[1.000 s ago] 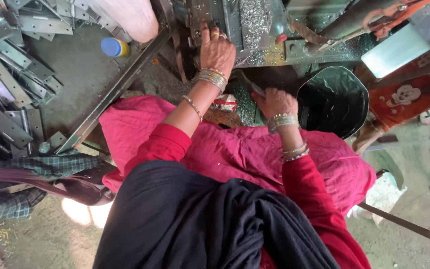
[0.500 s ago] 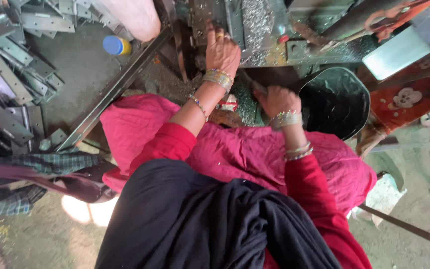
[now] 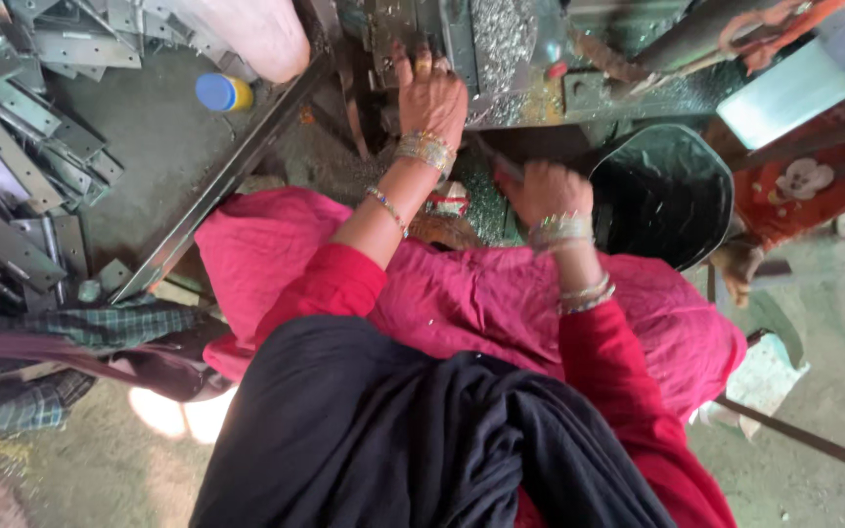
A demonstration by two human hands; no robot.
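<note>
My left hand lies flat with its fingers spread on the metal bed of a machine that is strewn with shiny metal shavings. Bangles ring that wrist. My right hand is lower and to the right, closed in a fist around a thin dark handle that sticks out to the upper left. The hand is blurred, and the handle's far end is hidden. Both red sleeves reach forward over my pink lap.
A black tub stands just right of my right hand. Several grey metal brackets are piled at the left, near a long angle bar and a small blue-and-yellow tin. Dark cloth hangs below.
My left hand has crept slightly further onto the machine bed. My right hand stays in its fist at about the same spot.
</note>
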